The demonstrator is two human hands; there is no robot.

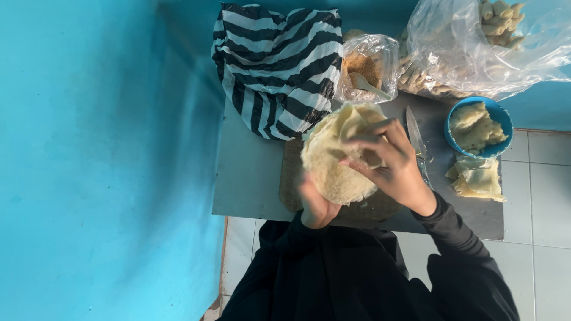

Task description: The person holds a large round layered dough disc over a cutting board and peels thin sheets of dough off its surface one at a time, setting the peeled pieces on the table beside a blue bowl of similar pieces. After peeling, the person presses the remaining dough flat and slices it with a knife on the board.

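A stack of thin, round, pale yellow wrappers (333, 160) is lifted above a round wooden board (369, 208). My left hand (315, 205) supports the stack from below, mostly hidden under it. My right hand (389, 163) lies on top at the right, its fingers pinching the edge of the top sheet, which is folded up. Both arms wear black sleeves.
A small grey table (244, 178) stands against a blue wall. On it are a black-and-white striped cloth (276, 65), a bag of brown crumbs with a spoon (366, 68), a knife (416, 142), a blue bowl of filling (479, 128), loose wrapper pieces (479, 178) and a clear bag of rolls (476, 41).
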